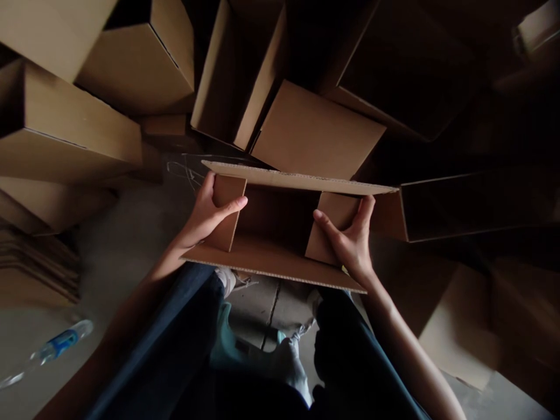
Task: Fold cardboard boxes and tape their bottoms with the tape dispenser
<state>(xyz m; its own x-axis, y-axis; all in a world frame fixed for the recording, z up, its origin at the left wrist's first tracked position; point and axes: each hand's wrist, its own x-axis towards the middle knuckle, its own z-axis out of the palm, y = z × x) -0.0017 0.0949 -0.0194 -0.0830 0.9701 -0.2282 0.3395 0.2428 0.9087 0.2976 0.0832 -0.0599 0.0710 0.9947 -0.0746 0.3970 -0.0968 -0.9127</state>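
Stacked cardboard boxes (65,128) crowd the dim far side and both flanks, some assembled, some tipped; a pile of flat sheets (30,268) lies at far left on the concrete floor (126,256). Centre, held above the person's knees: an open carton (280,227), mouth toward the camera, long flaps spread out near and far. Left hand (210,213) grips the left short flap (227,213), thumb over its inner face, fingers wrapped behind. Right hand (350,236) clasps the right short flap (332,227) the same way, thumb inside. Both flaps stand partly turned inward, not yet flat. Judgement: short flaps are being folded in; best done by pressing both down evenly along their creases, keeping the carton walls square, so the long flaps can close over them without buckling. Small item: a plastic bottle (56,347) with blue label lies on the floor at lower left, well apart.
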